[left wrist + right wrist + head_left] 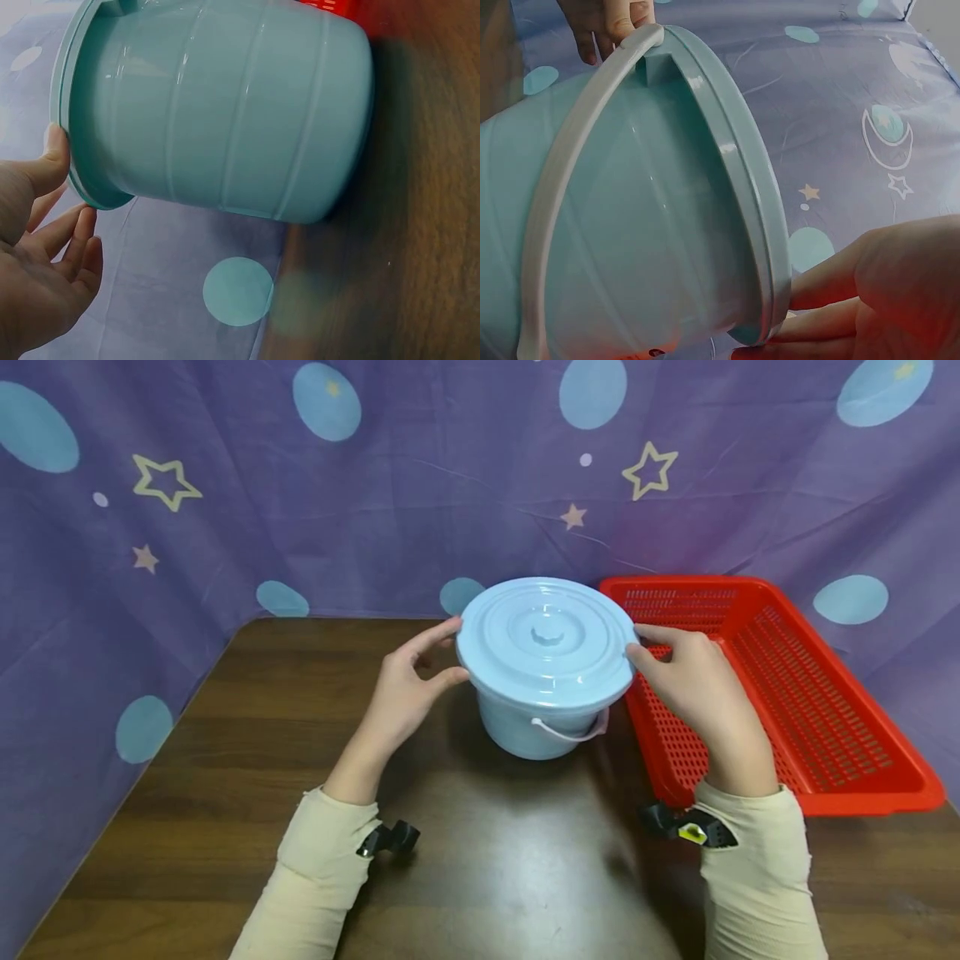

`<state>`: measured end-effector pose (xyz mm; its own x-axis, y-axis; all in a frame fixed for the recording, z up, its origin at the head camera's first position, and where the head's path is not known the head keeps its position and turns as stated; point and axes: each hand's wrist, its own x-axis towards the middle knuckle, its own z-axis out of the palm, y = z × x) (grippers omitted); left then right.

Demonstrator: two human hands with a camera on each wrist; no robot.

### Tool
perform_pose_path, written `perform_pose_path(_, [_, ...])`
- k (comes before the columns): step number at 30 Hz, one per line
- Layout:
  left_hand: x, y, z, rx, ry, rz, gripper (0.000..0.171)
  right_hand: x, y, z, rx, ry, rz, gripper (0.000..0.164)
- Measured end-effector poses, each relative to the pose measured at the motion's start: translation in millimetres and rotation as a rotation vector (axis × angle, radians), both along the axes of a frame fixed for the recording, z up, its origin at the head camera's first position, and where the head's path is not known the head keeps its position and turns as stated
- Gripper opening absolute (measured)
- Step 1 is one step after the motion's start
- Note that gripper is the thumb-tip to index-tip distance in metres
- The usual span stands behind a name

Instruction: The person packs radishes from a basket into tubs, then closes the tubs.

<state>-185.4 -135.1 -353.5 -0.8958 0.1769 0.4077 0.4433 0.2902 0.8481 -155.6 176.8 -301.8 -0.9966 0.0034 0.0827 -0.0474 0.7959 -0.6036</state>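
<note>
A light blue bucket (pixel 517 727) stands upright on the table with a round light blue lid (pixel 510 652) on its top. A small knob (pixel 547 632) rises from the lid's middle, and the pale carrying handle (pixel 570 737) hangs down in front. At the lid's left edge my left hand (pixel 397 693) holds the rim between thumb and fingers. My right hand (pixel 701 689) grips the opposite edge the same way. In the left wrist view, the left thumb (pixel 54 157) lies against the rim. The right wrist view shows the right fingers (pixel 817 322) at the rim's edge.
A red perforated basket (pixel 862 718) sits close to the bucket's right side, under my right hand. The brown wooden table (pixel 247 760) ends at a purple curtain (pixel 450 510) with stars and blue spots. Both wrists wear a black strapped device (pixel 393 837).
</note>
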Motion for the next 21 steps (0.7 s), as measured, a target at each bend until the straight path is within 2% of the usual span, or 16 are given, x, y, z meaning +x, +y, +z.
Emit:
perform_pose_path(9, [-0.2, -5, -1.0, -0.046, -0.001, -0.030, 0.063, -0.7, 0, -0.5, 0.001, 0.015, 0.011, 0.052])
perform_pose_path(14, [-0.7, -12, 2.1, -0.067, 0.017, -0.045, 0.062, -0.7, 0, 1.8, -0.019, -0.013, 0.027, 0.054])
perform_pose_path(18, [1.9, -14, 7.4, -0.049, 0.079, -0.004, 0.055, 0.6, 1, 5.0, -0.044, -0.010, 0.030, 0.055])
perform_pose_path(21, [7.2, -14, 12.1, -0.040, 0.113, 0.051, 0.051, 3.4, 4, 6.8, -0.071, 0.032, 0.022, 0.052])
